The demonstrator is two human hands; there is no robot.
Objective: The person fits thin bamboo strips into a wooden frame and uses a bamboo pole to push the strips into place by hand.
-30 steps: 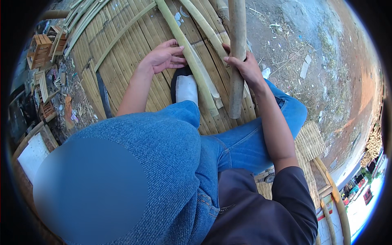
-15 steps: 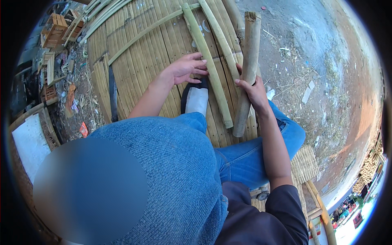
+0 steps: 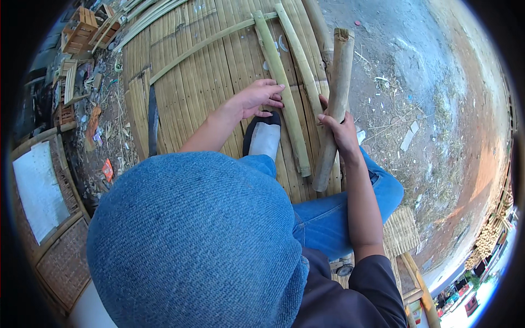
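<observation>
While the right hand (image 3: 345,134) is closing round the bamboo pole (image 3: 340,71) near mid-length, above the right side of the slatted worktop (image 3: 191,90), the head view is showing the left hand (image 3: 257,100) lying half-spread, fingertips meeting the green strip (image 3: 294,126), grip not discernible. The pole is appearing stiff, probably light; mid-shaft is offering best purchase. Versus one second earlier, its top is leaning further right.
</observation>
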